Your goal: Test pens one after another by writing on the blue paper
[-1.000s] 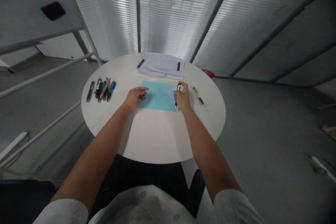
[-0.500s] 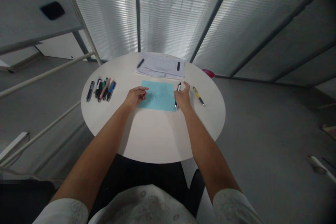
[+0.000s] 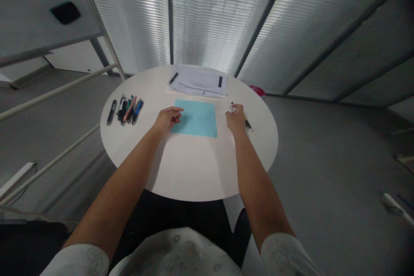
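Observation:
A light blue sheet (image 3: 198, 120) lies on the round white table. At its left edge rests my left hand (image 3: 168, 120), fingers loosely curled and apart, holding nothing. To the right of the sheet, my right hand (image 3: 235, 117) is closed on a black and white pen (image 3: 231, 106), whose upper end shows above the fingers; the rest is hidden by the hand. A yellow and black pen (image 3: 248, 124) lies just right of that hand and is partly covered by it.
Several pens (image 3: 129, 111) lie in a group at the table's left. White papers (image 3: 199, 81) with a dark pen (image 3: 174, 78) on them are at the far edge of the white table (image 3: 190, 168). Window blinds stand behind.
My right hand has moved right with the black and white pen, off the sheet's right edge and partly over the yellow pen. My left hand has stayed in place.

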`<state>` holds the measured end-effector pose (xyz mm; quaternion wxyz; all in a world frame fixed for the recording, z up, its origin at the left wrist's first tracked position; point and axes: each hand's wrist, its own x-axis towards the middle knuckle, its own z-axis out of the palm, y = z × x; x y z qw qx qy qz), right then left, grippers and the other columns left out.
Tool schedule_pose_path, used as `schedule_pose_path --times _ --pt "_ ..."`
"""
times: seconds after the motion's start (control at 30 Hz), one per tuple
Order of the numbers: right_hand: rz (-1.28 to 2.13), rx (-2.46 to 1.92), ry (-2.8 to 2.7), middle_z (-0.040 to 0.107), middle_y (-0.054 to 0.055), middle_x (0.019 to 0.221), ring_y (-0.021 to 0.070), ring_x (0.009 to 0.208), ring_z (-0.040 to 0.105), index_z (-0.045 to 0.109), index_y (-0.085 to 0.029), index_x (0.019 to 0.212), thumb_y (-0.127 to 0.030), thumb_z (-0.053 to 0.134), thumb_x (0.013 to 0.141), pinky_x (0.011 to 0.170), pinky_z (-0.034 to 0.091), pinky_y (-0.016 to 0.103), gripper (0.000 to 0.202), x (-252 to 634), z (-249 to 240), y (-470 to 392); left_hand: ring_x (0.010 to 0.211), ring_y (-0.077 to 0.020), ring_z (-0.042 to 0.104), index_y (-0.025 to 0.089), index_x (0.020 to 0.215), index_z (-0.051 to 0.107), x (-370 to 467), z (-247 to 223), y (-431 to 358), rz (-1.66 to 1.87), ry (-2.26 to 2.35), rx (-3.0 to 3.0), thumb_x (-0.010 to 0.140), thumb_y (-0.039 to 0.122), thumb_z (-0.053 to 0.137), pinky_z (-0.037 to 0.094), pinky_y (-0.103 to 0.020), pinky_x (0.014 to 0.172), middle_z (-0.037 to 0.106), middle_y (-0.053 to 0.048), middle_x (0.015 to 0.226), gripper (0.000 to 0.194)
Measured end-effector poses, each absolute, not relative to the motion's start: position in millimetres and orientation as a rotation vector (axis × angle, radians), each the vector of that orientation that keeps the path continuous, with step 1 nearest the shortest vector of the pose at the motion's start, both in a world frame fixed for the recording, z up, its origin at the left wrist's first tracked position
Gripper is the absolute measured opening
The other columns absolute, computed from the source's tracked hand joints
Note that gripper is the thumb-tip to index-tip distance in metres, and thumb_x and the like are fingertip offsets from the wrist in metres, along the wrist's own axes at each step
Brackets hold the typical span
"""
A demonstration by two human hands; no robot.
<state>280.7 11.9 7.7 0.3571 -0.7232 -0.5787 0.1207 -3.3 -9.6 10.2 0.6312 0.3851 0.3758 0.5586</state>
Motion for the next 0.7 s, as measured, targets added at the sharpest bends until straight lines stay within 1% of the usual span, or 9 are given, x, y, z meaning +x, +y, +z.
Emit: schedule_pose_path --times 0.1,0.17,0.4,0.5,0.57,0.7 --pt "0.281 -1.904 -1.453 0.058 0.002 0.079 0.0207 0.074 0.055 0.049 -0.022 0.110 -0.024 0.047 0.073 0.075 0.042 0.036 0.037 283.6 7.0 12.3 0.050 -0.0080 0.047 0.011 0.080 0.070 -3.7 9.4 -8.6 1.273 0.855 0.888 0.060 0.012 0.066 0.040 -0.025 0.053 0.058 -0.002 0.062 0.021" --pt "0.244 -1.916 -1.494 0.060 0.005 0.084 0.0221 0.080 0.055 0.053 -0.021 0.108 -0.023 0.048 0.074 0.079 0.042 0.037 0.035 283.0 8.1 11.4 0.050 -0.0080 0.047 0.011 0.080 0.070 -3.8 8.7 -7.8 1.272 0.847 0.895 0.060 0.012 0.066 0.040 -0.025 0.053 0.058 -0.002 0.062 0.021" --pt "0.113 -2.031 -1.590 0.063 0.013 0.102 0.0258 0.094 0.056 0.058 -0.017 0.118 -0.019 0.049 0.077 0.088 0.041 0.041 0.042 282.1 12.8 5.8 0.050 -0.0085 0.046 0.011 0.080 0.071 -3.9 7.1 -6.9 1.278 0.843 0.899 0.060 0.011 0.064 0.040 -0.025 0.053 0.058 -0.002 0.062 0.021" --pt "0.046 -2.069 -1.639 0.062 0.014 0.106 0.0272 0.101 0.055 0.064 -0.020 0.114 -0.020 0.048 0.080 0.092 0.039 0.044 0.038 285.4 12.7 3.9 0.051 -0.0085 0.047 0.010 0.080 0.071 -3.6 8.2 -7.7 1.277 0.844 0.892 0.060 0.011 0.064 0.041 -0.025 0.053 0.059 -0.002 0.063 0.021" --pt "0.023 -2.115 -1.641 0.061 0.015 0.108 0.0292 0.105 0.053 0.068 -0.022 0.111 -0.021 0.048 0.082 0.092 0.038 0.047 0.035 287.4 12.2 2.8 0.051 -0.0085 0.047 0.010 0.080 0.071 -3.2 9.7 -8.5 1.276 0.851 0.889 0.060 0.011 0.065 0.041 -0.025 0.053 0.059 -0.003 0.063 0.021" --pt "0.021 -2.212 -1.605 0.059 0.017 0.114 0.0324 0.109 0.049 0.068 -0.024 0.115 -0.022 0.051 0.083 0.091 0.038 0.050 0.036 289.4 11.5 1.7 0.051 -0.0084 0.047 0.010 0.079 0.071 -2.4 11.6 -9.6 1.276 0.857 0.885 0.060 0.011 0.065 0.041 -0.025 0.053 0.058 -0.003 0.062 0.020"
